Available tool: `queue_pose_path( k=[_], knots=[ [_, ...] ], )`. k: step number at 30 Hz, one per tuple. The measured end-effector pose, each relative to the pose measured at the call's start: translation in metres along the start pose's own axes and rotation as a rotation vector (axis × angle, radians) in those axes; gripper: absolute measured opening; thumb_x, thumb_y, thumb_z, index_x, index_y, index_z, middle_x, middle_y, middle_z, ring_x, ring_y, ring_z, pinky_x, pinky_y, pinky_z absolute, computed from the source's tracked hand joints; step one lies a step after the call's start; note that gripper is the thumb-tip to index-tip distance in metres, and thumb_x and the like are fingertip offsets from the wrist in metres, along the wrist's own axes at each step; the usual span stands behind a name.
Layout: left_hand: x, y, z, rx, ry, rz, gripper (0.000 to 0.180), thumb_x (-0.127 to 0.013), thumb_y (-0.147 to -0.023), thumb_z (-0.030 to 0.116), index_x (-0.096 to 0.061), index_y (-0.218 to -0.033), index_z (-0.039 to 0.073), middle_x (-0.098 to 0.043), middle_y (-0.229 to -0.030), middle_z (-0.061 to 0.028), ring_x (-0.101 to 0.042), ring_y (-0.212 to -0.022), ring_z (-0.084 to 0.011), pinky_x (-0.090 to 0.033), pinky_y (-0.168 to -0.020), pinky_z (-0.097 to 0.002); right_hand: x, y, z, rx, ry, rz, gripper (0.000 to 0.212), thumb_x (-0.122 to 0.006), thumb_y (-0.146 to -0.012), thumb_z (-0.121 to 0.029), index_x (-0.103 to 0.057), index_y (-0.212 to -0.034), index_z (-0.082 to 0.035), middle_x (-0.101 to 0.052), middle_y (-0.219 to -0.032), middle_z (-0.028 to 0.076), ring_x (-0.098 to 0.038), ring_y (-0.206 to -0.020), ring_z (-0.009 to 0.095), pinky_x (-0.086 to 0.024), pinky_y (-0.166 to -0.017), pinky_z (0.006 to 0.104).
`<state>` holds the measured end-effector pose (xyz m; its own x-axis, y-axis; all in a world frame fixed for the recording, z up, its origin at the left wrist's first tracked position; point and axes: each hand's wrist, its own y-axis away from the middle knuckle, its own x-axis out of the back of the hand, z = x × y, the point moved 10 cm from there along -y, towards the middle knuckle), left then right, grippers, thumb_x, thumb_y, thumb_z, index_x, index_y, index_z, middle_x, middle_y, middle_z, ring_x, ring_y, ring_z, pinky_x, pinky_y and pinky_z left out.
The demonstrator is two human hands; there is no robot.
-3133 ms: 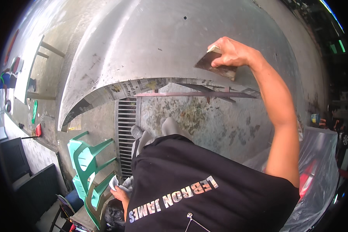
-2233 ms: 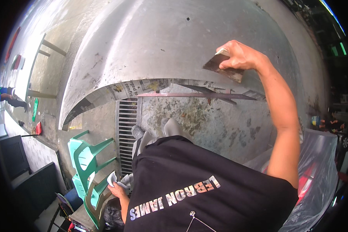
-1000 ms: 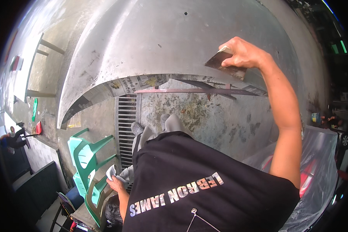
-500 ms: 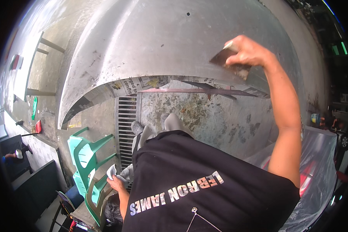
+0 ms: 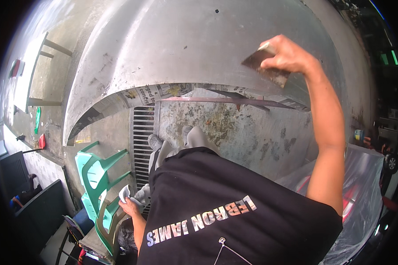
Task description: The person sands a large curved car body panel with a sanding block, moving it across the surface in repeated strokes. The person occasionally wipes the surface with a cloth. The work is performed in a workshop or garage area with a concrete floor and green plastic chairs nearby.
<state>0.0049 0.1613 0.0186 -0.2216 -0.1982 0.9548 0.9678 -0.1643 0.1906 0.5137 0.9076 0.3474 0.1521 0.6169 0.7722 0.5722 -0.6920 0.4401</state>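
Note:
A broad, curved grey car hood [image 5: 163, 53] spreads before me, its dull surface marked with a few dark spots. Over its right part my right hand [image 5: 289, 55] is closed round a dark, flat rectangular piece [image 5: 254, 58] with a pale strip along its top. Fingers partly cover this piece, and I cannot tell whether it is a scraper or sandpaper on a block. Down at my left side, my left hand [image 5: 130, 206] grips a crumpled grey-white cloth [image 5: 124, 193]. Printed newspaper [image 5: 139, 96] lines the underside of the hood's front edge.
Stacked green plastic chairs [image 5: 93, 172] stand at my left, near a floor drain grate [image 5: 143, 132]. A white table [image 5: 31, 84] is at the far left. Clear plastic sheeting [image 5: 362, 190] covers something red at my right. A reddish bar [image 5: 199, 100] runs below the hood's edge.
My right hand has shifted slightly upward with the dark piece, which now looks less smeared by motion. My left hand keeps its hold on the cloth. The whole view has moved a little.

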Motion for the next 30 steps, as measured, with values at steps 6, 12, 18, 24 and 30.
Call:
queue_pose_path(
  k=[6,12,18,24,30],
  knots=[
    [-0.006,0.004,-0.006,0.038,-0.004,-0.063,0.057,-0.059,-0.098,0.037,-0.051,-0.139,-0.001,-0.065,-0.125,-0.0342,-0.062,-0.117,-0.0511,-0.047,-0.100,-0.0535,-0.003,0.006,-0.008,0.051,-0.033,0.032,0.025,-0.081,-0.077,-0.013,-0.070,-0.094,0.003,-0.067,-0.078,0.016,-0.065,-0.073,0.029,-0.053,-0.074,0.0404],
    [-0.005,-0.004,-0.002,0.028,-0.005,-0.038,0.058,-0.060,-0.098,0.037,-0.050,-0.140,-0.001,-0.065,-0.126,-0.0338,-0.062,-0.119,-0.0507,-0.047,-0.101,-0.0535,-0.001,0.010,-0.017,-0.028,-0.020,0.016,0.024,-0.079,-0.079,-0.012,-0.063,-0.084,0.003,-0.062,-0.070,0.014,-0.059,-0.070,0.019,-0.049,-0.067,0.0415],
    [-0.009,-0.003,0.010,0.027,0.009,-0.035,0.058,-0.059,-0.098,0.037,-0.049,-0.141,-0.001,-0.064,-0.128,-0.0336,-0.061,-0.120,-0.0508,-0.045,-0.103,-0.0530,-0.001,0.012,-0.019,0.096,0.131,0.039,0.023,-0.079,-0.079,-0.012,-0.069,-0.093,0.003,-0.073,-0.083,0.012,-0.065,-0.074,0.018,-0.054,-0.071,0.0366],
    [-0.003,-0.003,0.016,0.041,-0.010,-0.088,0.058,-0.058,-0.098,0.036,-0.049,-0.141,-0.001,-0.064,-0.128,-0.0327,-0.061,-0.120,-0.0501,-0.045,-0.103,-0.0529,-0.009,0.015,-0.016,0.114,0.122,0.053,0.020,-0.078,-0.078,-0.010,-0.069,-0.092,0.002,-0.065,-0.073,0.014,-0.059,-0.066,0.024,-0.051,-0.070,0.0398],
    [-0.006,-0.019,0.007,0.016,-0.023,-0.060,0.059,-0.060,-0.097,0.037,-0.049,-0.141,0.000,-0.065,-0.127,-0.0324,-0.061,-0.120,-0.0501,-0.046,-0.102,-0.0532,-0.014,0.019,-0.013,0.042,0.185,0.019,0.021,-0.078,-0.079,-0.010,-0.068,-0.093,0.001,-0.066,-0.074,0.012,-0.060,-0.071,0.017,-0.051,-0.069,0.0383]
  ],
)
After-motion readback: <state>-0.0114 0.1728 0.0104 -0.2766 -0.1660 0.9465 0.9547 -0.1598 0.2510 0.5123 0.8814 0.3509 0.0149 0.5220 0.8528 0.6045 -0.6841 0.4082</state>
